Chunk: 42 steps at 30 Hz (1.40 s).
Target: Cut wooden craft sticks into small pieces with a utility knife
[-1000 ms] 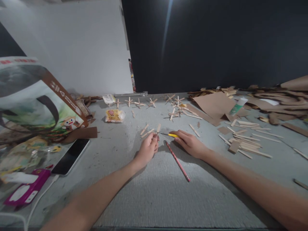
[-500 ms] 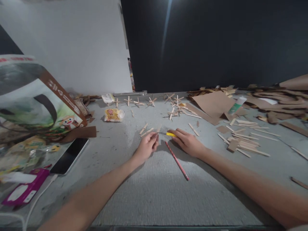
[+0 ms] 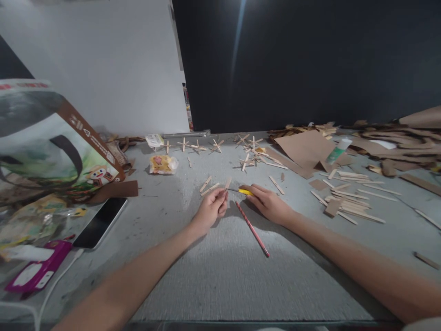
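Between the fingers of my left hand (image 3: 211, 209) is a short wooden stick (image 3: 228, 182), its far end poking out above the fingertips. My right hand (image 3: 268, 202) is closed around a yellow-handled craft knife (image 3: 245, 191). The thin blade points left and meets the stick close to my left fingertips. Below and between the hands a red patterned pencil (image 3: 253, 229) lies slanted on the grey table (image 3: 206, 285). Two loose wooden sticks (image 3: 206, 184) rest just beyond my left hand, and another stick (image 3: 276, 185) lies past my right hand.
Star-shaped stick pieces (image 3: 217, 145) stand along the back. At right are a pile of sticks (image 3: 354, 207), a glue bottle (image 3: 339, 151) and cardboard (image 3: 305, 149). A phone (image 3: 100, 223), a purple device (image 3: 41, 271) and a printed bag (image 3: 51, 138) occupy the left. A yellow packet (image 3: 162, 164) sits behind.
Both hands stay nearly in place with the blade at the stick. More of the stick's far end shows clearly now. The whole view has shifted very slightly.
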Tool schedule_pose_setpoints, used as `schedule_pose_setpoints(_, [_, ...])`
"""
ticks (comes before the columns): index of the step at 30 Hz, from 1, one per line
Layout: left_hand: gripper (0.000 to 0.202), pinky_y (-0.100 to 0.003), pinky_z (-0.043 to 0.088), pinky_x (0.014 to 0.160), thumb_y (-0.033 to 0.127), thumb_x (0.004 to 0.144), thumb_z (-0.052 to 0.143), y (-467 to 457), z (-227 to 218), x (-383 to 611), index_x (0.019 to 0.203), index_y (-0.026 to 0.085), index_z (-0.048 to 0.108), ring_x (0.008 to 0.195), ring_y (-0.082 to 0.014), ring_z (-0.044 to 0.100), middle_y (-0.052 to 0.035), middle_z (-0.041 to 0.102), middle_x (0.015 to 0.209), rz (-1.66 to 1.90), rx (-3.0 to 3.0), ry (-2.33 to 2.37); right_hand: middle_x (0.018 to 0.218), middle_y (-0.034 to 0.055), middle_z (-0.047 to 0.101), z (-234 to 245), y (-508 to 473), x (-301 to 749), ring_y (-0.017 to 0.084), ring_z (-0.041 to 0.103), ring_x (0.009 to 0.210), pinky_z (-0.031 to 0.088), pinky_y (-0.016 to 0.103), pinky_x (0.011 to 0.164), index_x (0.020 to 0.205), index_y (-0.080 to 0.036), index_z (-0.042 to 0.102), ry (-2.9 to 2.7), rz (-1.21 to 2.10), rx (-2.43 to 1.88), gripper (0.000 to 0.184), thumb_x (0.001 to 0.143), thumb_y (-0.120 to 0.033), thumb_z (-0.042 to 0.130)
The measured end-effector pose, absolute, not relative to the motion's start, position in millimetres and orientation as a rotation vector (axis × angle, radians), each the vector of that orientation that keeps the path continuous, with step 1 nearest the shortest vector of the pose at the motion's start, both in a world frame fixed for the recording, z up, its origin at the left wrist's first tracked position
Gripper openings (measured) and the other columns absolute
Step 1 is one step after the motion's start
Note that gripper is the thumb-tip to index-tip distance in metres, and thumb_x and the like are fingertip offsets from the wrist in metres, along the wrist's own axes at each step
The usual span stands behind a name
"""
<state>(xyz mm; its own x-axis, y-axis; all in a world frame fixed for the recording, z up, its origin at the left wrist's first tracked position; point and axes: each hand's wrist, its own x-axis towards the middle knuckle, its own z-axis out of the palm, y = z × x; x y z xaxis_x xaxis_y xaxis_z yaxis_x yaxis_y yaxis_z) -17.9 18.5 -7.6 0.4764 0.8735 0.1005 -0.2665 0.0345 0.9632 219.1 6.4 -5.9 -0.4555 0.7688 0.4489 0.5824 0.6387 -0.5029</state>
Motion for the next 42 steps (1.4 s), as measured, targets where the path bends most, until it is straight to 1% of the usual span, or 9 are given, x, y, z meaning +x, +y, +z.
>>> schedule_pose_setpoints(5, [0.051, -0.020, 0.016, 0.043, 0.066, 0.089, 0.076, 17.6, -7.4, -18.1, 0.085, 0.021, 0.052, 0.043, -0.0055, 0.023, 0.0117, 0.035, 0.054, 1.049, 1.189, 0.611, 0.109, 0.0111, 0.072, -7.5, 6.6, 220.2, 0.025, 0.074, 0.096, 0.060, 0.039, 0.089, 0.139, -0.025, 0.062, -2.169, 0.373, -1.082, 0.039, 0.114, -0.041, 0.037])
schedule_pose_setpoints(12, [0.056, -0.020, 0.016, 0.043, 0.071, 0.087, 0.074, 18.3, -8.4, -16.4, 0.079, 0.022, 0.050, 0.043, -0.0056, 0.024, 0.0109, 0.037, 0.052, 0.974, 1.271, 0.659, 0.107, 0.0121, 0.072, -7.7, 6.7, 220.4, 0.026, 0.073, 0.098, 0.060, 0.039, 0.090, 0.141, -0.024, 0.062, -2.200, 0.322, -1.058, 0.041, 0.114, -0.042, 0.036])
schedule_pose_setpoints(19, [0.049, -0.021, 0.013, 0.043, 0.064, 0.089, 0.076, 17.2, -6.1, -17.3, 0.083, 0.021, 0.053, 0.044, -0.0055, 0.024, 0.0111, 0.036, 0.054, 1.006, 1.184, 0.592, 0.109, 0.0112, 0.071, -5.4, 5.5, 219.1, 0.025, 0.073, 0.095, 0.060, 0.038, 0.089, 0.143, -0.025, 0.061, -2.186, 0.347, -1.055, 0.041, 0.114, -0.040, 0.036])
schedule_pose_setpoints(24, [0.049, -0.022, 0.012, 0.044, 0.063, 0.090, 0.076, 16.3, -6.8, -17.0, 0.083, 0.020, 0.053, 0.043, -0.0052, 0.023, 0.0116, 0.034, 0.053, 1.028, 1.164, 0.597, 0.109, 0.0111, 0.071, -4.3, 4.4, 218.1, 0.025, 0.073, 0.095, 0.060, 0.038, 0.089, 0.144, -0.025, 0.060, -2.189, 0.371, -1.077, 0.041, 0.114, -0.040, 0.036])
schedule_pose_setpoints(28, [0.052, -0.021, 0.014, 0.043, 0.065, 0.087, 0.079, 16.3, -5.5, -16.7, 0.083, 0.020, 0.054, 0.044, -0.0053, 0.023, 0.0118, 0.034, 0.054, 1.055, 1.126, 0.591, 0.110, 0.0108, 0.071, -7.0, 6.2, 218.9, 0.025, 0.073, 0.098, 0.059, 0.037, 0.090, 0.143, -0.025, 0.061, -2.171, 0.373, -1.079, 0.040, 0.114, -0.040, 0.038])
schedule_pose_setpoints(32, [0.054, -0.020, 0.016, 0.043, 0.067, 0.082, 0.082, 17.7, -5.2, -18.1, 0.086, 0.020, 0.054, 0.045, -0.0049, 0.020, 0.0124, 0.033, 0.057, 1.097, 1.071, 0.598, 0.107, 0.0100, 0.071, -11.5, 9.1, 222.1, 0.025, 0.073, 0.096, 0.059, 0.038, 0.089, 0.141, -0.025, 0.062, -2.148, 0.376, -1.098, 0.039, 0.114, -0.041, 0.038])
schedule_pose_setpoints(38, [0.053, -0.021, 0.013, 0.043, 0.068, 0.088, 0.076, 17.9, -10.3, -19.1, 0.083, 0.021, 0.052, 0.044, -0.0051, 0.024, 0.0107, 0.037, 0.056, 1.046, 1.200, 0.628, 0.106, 0.0103, 0.071, -11.8, 6.5, 223.2, 0.025, 0.073, 0.094, 0.059, 0.037, 0.088, 0.142, -0.025, 0.062, -2.180, 0.322, -1.089, 0.041, 0.114, -0.042, 0.038])
schedule_pose_setpoints(42, [0.054, -0.022, 0.015, 0.043, 0.071, 0.089, 0.072, 16.4, -10.2, -18.3, 0.081, 0.022, 0.050, 0.043, -0.0062, 0.027, 0.0103, 0.037, 0.053, 0.970, 1.298, 0.647, 0.107, 0.0111, 0.071, -9.0, 3.7, 220.8, 0.025, 0.073, 0.095, 0.060, 0.036, 0.088, 0.142, -0.024, 0.062, -2.205, 0.283, -1.079, 0.041, 0.114, -0.041, 0.037])
